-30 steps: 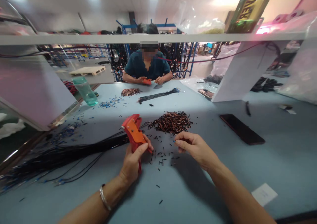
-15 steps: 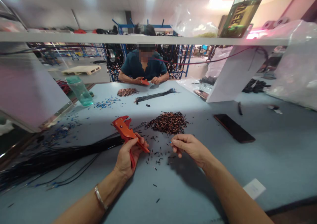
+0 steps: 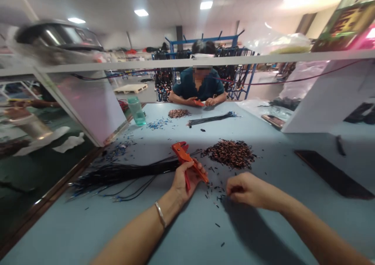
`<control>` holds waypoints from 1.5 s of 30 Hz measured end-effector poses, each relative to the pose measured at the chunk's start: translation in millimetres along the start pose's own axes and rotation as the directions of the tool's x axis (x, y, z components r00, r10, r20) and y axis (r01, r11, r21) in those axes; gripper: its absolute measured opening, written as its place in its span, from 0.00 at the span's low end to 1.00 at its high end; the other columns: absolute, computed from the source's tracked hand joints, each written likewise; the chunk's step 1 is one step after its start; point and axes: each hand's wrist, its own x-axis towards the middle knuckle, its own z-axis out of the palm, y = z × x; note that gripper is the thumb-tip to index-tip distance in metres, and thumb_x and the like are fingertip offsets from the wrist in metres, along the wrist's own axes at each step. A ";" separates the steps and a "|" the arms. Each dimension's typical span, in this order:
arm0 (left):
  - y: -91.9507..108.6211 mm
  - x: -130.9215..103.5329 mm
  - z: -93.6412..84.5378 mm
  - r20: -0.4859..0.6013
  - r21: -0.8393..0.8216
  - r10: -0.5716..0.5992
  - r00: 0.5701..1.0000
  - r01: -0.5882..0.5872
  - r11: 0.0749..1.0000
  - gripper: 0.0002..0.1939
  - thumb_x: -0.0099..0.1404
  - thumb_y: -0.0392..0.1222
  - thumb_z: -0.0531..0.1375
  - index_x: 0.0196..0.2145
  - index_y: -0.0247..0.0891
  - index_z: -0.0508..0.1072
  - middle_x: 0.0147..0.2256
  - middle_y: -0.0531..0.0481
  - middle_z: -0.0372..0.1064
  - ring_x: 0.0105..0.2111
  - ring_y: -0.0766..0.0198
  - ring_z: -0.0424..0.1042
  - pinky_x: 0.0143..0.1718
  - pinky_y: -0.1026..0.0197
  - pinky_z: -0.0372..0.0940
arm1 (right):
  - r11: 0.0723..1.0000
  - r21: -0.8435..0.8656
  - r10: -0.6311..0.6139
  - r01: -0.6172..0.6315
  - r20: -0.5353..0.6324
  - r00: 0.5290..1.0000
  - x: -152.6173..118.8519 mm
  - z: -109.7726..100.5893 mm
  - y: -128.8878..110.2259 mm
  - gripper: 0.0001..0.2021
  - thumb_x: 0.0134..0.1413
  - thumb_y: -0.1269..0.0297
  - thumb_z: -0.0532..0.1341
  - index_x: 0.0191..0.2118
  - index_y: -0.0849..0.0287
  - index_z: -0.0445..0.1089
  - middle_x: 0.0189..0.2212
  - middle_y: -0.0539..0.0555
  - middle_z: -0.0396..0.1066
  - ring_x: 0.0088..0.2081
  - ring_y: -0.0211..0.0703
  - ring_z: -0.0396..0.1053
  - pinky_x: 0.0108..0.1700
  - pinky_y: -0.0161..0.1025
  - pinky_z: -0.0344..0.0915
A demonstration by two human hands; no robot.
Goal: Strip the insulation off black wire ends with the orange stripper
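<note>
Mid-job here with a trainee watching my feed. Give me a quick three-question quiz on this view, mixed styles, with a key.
1. Which of the wearer's hands holds the red-orange tool?
2. True or false: the dark phone lies farther to the right than the right hand.
3. Which thing stretches away to the left of the tool?
A) the brown-and-black heap
B) the bundle of black wires
C) the dark phone

Key:
1. The left hand
2. True
3. B
</note>
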 end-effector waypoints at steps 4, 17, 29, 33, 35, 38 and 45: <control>-4.0 1.2 -1.9 -0.011 0.000 0.018 1.000 -0.018 1.000 0.03 0.53 0.36 0.60 0.27 0.34 0.71 0.22 0.49 0.70 0.23 0.61 0.71 0.29 0.58 0.69 | 0.965 -0.113 -0.251 0.239 -0.114 0.961 36.7 3.7 -69.0 0.08 0.42 0.77 0.59 0.21 0.58 0.71 0.18 0.47 0.68 0.23 0.37 0.65 0.26 0.33 0.60; 3.4 7.3 -3.0 0.040 -0.021 -0.028 0.999 0.029 0.999 0.02 0.54 0.33 0.60 0.28 0.34 0.73 0.24 0.48 0.73 0.26 0.61 0.73 0.32 0.58 0.72 | 0.898 -0.421 -0.295 0.129 -0.358 0.886 0.9 0.8 -11.6 0.10 0.51 0.78 0.59 0.33 0.58 0.76 0.34 0.54 0.76 0.33 0.41 0.71 0.37 0.37 0.64; 13.0 3.5 -1.4 0.072 -0.052 -0.009 0.997 0.013 0.999 0.03 0.53 0.34 0.60 0.28 0.32 0.73 0.24 0.47 0.68 0.27 0.61 0.70 0.34 0.57 0.72 | 0.775 -0.599 -0.450 0.199 -0.304 0.840 -67.5 58.3 18.6 0.12 0.60 0.73 0.55 0.44 0.57 0.73 0.49 0.59 0.75 0.46 0.50 0.70 0.46 0.47 0.60; 14.5 4.3 -1.1 0.076 -0.083 -0.002 0.997 0.008 0.997 0.03 0.53 0.34 0.59 0.28 0.33 0.73 0.25 0.48 0.68 0.27 0.63 0.69 0.35 0.57 0.72 | 0.668 -0.626 -0.570 0.402 -0.083 0.817 -63.8 86.5 2.0 0.11 0.59 0.72 0.58 0.45 0.55 0.72 0.51 0.53 0.75 0.48 0.48 0.68 0.49 0.47 0.57; 13.4 4.9 -0.7 0.087 -0.082 -0.007 0.996 0.015 0.997 0.04 0.54 0.34 0.59 0.28 0.33 0.73 0.25 0.48 0.68 0.26 0.62 0.69 0.35 0.56 0.72 | 0.626 -0.659 -0.579 0.417 -0.034 0.815 -58.2 84.6 5.8 0.09 0.59 0.69 0.59 0.45 0.54 0.72 0.51 0.52 0.75 0.49 0.48 0.67 0.50 0.47 0.57; 10.2 5.4 -0.2 0.113 -0.071 -0.019 0.993 0.027 0.997 0.05 0.54 0.35 0.58 0.28 0.32 0.73 0.25 0.46 0.68 0.27 0.60 0.70 0.33 0.56 0.72 | 0.616 -0.737 -0.561 0.279 -0.162 0.812 -45.9 63.8 19.1 0.10 0.62 0.72 0.57 0.43 0.55 0.74 0.48 0.54 0.76 0.47 0.49 0.67 0.47 0.47 0.59; 7.8 6.9 -4.7 0.172 -0.064 -0.008 0.985 0.019 0.998 0.05 0.54 0.36 0.59 0.28 0.33 0.74 0.24 0.48 0.67 0.27 0.61 0.69 0.33 0.56 0.71 | 0.800 -0.585 -0.506 0.133 -0.539 0.673 -32.6 26.2 24.4 0.10 0.60 0.72 0.55 0.37 0.58 0.74 0.39 0.58 0.75 0.41 0.47 0.71 0.43 0.43 0.67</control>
